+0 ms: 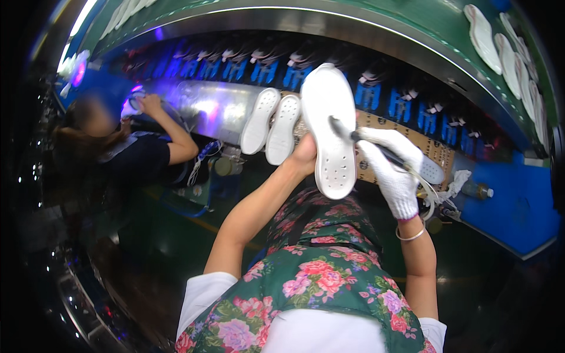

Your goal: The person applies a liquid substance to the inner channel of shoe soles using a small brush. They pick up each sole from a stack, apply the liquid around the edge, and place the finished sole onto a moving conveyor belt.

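Note:
My bare left hand (305,152) grips a white shoe sole (329,97) from its left edge and from beneath, partly hidden behind it. The sole is held up before me, its face with small holes at the near end turned towards me. My right hand (390,170), in a white knit glove, is closed around a brush (388,154) with a dark handle and a pale tube running from it. The blurred bristles meet or hover just over the sole's middle; I cannot tell which. Two more white soles, the left one (260,121) and the right one (283,130), lie side by side at the left.
Printed brown cardboard (368,170) covers the bench, with a greyish sole (431,171) beside my glove. A bottle (479,191) lies right, by a crumpled cloth (459,181). Blue fixtures (368,95) line the back below a green conveyor (397,22) carrying soles. A co-worker (132,145) sits left.

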`<state>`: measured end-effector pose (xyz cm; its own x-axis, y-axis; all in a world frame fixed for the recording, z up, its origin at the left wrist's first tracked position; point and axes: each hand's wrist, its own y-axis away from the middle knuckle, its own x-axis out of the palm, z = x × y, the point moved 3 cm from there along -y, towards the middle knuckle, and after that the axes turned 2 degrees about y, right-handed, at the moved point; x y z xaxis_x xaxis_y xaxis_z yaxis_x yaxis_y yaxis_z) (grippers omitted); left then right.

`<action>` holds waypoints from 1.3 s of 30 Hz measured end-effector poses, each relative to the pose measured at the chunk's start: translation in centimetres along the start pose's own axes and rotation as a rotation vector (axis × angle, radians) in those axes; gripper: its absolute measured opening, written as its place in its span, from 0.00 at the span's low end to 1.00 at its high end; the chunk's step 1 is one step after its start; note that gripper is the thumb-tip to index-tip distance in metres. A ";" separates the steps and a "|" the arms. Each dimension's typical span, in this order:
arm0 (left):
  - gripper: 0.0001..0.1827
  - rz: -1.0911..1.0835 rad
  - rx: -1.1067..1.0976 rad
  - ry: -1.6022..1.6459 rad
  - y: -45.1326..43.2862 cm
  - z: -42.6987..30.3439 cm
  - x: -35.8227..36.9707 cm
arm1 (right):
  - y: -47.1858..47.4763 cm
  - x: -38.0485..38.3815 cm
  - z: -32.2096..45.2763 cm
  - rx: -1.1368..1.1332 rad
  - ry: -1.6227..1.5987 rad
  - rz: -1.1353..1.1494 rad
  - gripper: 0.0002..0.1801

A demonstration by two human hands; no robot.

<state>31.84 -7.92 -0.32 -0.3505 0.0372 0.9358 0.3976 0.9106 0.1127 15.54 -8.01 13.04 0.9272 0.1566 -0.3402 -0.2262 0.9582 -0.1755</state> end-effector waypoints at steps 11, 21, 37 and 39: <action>0.35 -0.123 -0.054 0.145 5.4 -0.2 -1.9 | 2.1 -0.2 1.3 -0.212 0.056 0.208 0.10; 0.53 0.078 0.091 0.281 5.0 3.5 2.0 | 2.4 -0.7 3.7 -0.344 0.176 -0.030 0.13; 0.54 -0.014 -0.026 0.653 4.4 9.9 -0.1 | 1.8 1.3 3.7 -0.344 0.249 -0.155 0.22; 0.55 0.103 -0.021 0.817 3.9 9.9 0.9 | 1.7 1.4 4.3 -0.283 0.158 -0.152 0.18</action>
<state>24.66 -0.24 -2.38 0.4134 -0.1985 0.8887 0.4125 0.9109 0.0116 17.73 -5.14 16.29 0.9041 -0.0424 -0.4253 -0.1838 0.8597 -0.4766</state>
